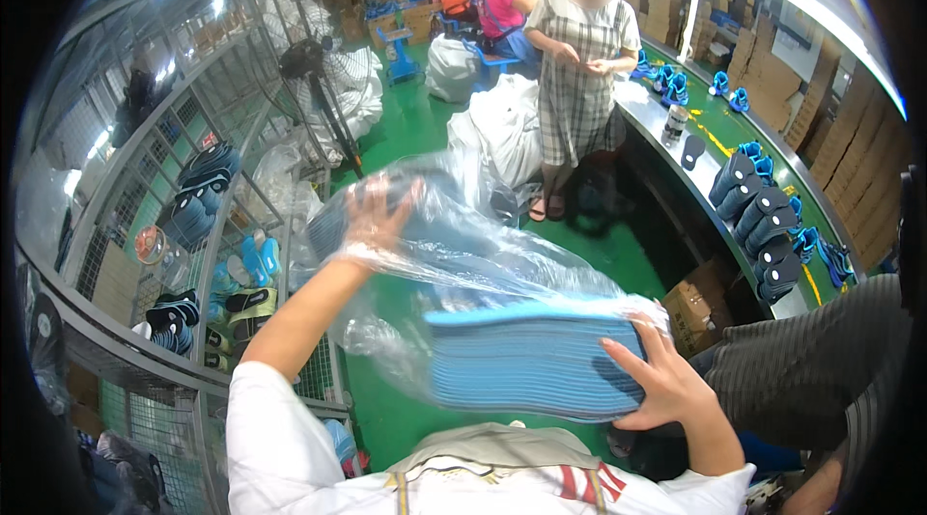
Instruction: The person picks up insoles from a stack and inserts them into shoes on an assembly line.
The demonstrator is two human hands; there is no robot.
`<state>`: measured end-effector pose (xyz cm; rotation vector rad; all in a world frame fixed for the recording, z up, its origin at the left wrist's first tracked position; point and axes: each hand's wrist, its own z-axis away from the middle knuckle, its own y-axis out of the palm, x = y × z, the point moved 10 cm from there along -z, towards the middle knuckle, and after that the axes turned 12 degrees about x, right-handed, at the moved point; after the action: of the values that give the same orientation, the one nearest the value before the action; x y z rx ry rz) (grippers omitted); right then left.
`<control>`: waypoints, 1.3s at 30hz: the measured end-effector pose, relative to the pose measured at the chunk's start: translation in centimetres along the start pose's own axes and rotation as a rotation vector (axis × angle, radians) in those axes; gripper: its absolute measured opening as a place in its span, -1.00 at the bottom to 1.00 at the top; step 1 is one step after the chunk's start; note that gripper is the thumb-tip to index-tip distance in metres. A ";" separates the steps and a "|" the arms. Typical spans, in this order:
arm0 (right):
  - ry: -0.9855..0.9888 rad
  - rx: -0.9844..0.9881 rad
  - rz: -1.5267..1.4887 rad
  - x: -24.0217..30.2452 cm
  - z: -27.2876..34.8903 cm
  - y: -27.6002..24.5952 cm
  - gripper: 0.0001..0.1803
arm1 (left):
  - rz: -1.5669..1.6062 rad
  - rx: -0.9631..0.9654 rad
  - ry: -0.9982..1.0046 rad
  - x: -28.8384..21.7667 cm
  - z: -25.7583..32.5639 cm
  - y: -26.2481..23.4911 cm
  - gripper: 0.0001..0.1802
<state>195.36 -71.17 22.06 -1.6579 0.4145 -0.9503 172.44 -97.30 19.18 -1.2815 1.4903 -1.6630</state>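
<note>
A thick stack of blue insoles lies inside a clear plastic bag, held in front of my chest. My right hand grips the near right end of the stack through the plastic. My left hand is raised and reaches into the bag's far end, fingers spread against more dark insoles wrapped in the film. The plastic hides part of that hand.
A wire rack with shoe parts stands at my left. A standing fan is behind it. A person in a checked dress stands ahead beside a green conveyor table carrying dark soles. White sacks lie on the green floor.
</note>
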 end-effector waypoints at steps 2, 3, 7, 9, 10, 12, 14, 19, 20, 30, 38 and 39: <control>0.106 0.032 -0.020 -3.3 2.6 0.2 0.05 | 0.169 -0.064 -0.163 -1.0 -3.2 -3.5 0.25; 0.164 0.027 -0.083 -5.3 3.6 0.7 0.07 | 0.252 -0.120 -0.233 -1.4 -4.4 -4.6 0.29; 0.156 -0.168 -0.370 -9.2 5.7 -0.5 0.11 | 0.638 0.067 -0.110 -6.3 -12.2 -2.7 0.37; 0.078 -0.215 -0.420 -9.3 5.6 -1.5 0.11 | 0.804 -0.025 -0.028 -8.0 -15.2 -1.7 0.24; 0.054 -0.235 -0.325 -8.9 5.3 -2.0 0.10 | 1.088 0.092 0.014 -9.8 -16.3 -0.4 0.19; -0.002 -0.276 -0.147 -7.9 4.4 -3.9 0.10 | 1.656 0.348 0.105 -14.8 -18.3 1.2 0.07; 0.021 -0.291 -0.043 -9.9 3.7 -5.6 0.10 | 1.768 0.443 0.210 -19.1 -20.1 2.0 -0.04; 0.234 -0.758 -0.749 -24.4 7.6 -6.8 0.31 | 1.205 0.558 0.562 -25.1 -24.2 7.4 0.09; 0.267 -0.844 -0.892 -26.9 8.2 -6.4 0.28 | 0.999 0.562 0.637 -25.7 -23.2 6.1 0.15; 0.524 -1.192 -1.335 -43.1 8.3 1.7 0.14 | 1.039 0.879 1.375 -34.2 -26.4 2.6 0.31; 0.496 -1.188 -1.644 -54.3 7.7 4.4 -0.04 | 1.741 0.601 1.034 -30.6 -39.2 -2.6 0.12; 0.441 -1.184 -1.683 -55.4 7.1 4.1 -0.05 | 1.850 0.527 0.986 -29.8 -40.2 -2.8 0.09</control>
<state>167.66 -29.23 -2.64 -2.8371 -0.4338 -2.6669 148.19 -53.59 16.47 1.2313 1.4681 -0.9587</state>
